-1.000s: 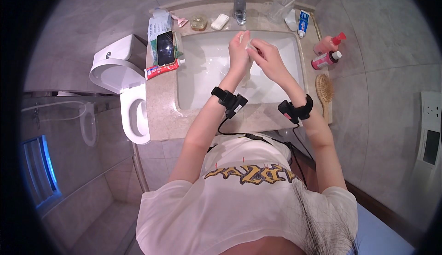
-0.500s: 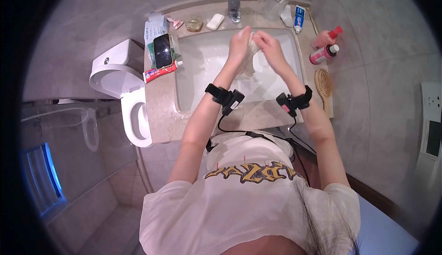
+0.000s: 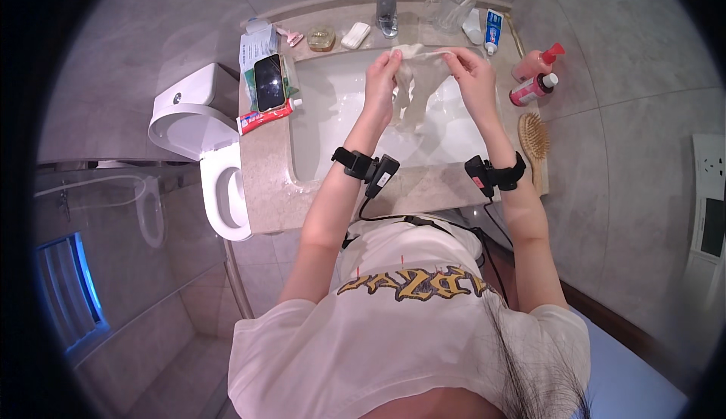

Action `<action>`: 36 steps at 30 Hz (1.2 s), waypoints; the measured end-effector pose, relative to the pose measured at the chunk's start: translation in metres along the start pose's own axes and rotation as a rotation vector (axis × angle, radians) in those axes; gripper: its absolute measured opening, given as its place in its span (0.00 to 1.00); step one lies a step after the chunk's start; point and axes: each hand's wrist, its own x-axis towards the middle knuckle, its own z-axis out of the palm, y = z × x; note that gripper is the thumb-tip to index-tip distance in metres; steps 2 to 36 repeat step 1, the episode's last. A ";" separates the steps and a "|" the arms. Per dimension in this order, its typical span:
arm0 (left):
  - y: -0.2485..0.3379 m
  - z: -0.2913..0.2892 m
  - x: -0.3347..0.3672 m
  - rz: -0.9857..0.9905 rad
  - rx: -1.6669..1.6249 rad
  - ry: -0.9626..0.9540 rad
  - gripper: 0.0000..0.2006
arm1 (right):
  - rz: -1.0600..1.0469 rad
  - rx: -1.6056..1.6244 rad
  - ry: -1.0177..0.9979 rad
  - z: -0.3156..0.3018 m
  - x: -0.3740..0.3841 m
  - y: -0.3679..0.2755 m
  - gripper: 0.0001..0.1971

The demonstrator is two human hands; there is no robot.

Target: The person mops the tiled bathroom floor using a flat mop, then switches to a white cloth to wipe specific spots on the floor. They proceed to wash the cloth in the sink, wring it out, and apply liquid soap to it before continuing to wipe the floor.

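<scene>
Over the white sink (image 3: 321,147), a thin, pale, wet-looking cloth (image 3: 417,86) is stretched between my two hands, its lower part hanging in loose strips and folds. My left hand (image 3: 380,79) pinches its left end, thumb uppermost. The right end is pinched between the thumb and fingers of my right hand (image 3: 473,75). The exact kind of cloth item cannot be made out. Behind the hands, a faucet (image 3: 386,12) stands at the back of the sink, beside a white bar of soap (image 3: 355,36).
A phone (image 3: 269,83) and a red toothpaste tube (image 3: 265,116) lie left of the sink. On the right stand a pink pump bottle (image 3: 535,63), a pink bottle with white cap (image 3: 532,90) and a hairbrush (image 3: 534,139). A toilet (image 3: 212,200) stands left of the counter.
My hands have moved apart, the right one to the right and the left slightly left. The cloth, bunched between them before, is now spread out and hanging.
</scene>
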 end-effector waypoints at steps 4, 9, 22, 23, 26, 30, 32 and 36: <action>-0.001 -0.002 0.002 -0.004 -0.007 -0.020 0.14 | 0.092 -0.012 -0.096 -0.004 -0.003 -0.009 0.09; -0.001 -0.002 0.002 -0.004 -0.007 -0.020 0.14 | 0.092 -0.012 -0.096 -0.004 -0.003 -0.009 0.09; -0.001 -0.002 0.002 -0.004 -0.007 -0.020 0.14 | 0.092 -0.012 -0.096 -0.004 -0.003 -0.009 0.09; -0.001 -0.002 0.002 -0.004 -0.007 -0.020 0.14 | 0.092 -0.012 -0.096 -0.004 -0.003 -0.009 0.09; -0.001 -0.002 0.002 -0.004 -0.007 -0.020 0.14 | 0.092 -0.012 -0.096 -0.004 -0.003 -0.009 0.09; -0.001 -0.002 0.002 -0.004 -0.007 -0.020 0.14 | 0.092 -0.012 -0.096 -0.004 -0.003 -0.009 0.09; -0.001 -0.002 0.002 -0.004 -0.007 -0.020 0.14 | 0.092 -0.012 -0.096 -0.004 -0.003 -0.009 0.09; -0.001 -0.002 0.002 -0.004 -0.007 -0.020 0.14 | 0.092 -0.012 -0.096 -0.004 -0.003 -0.009 0.09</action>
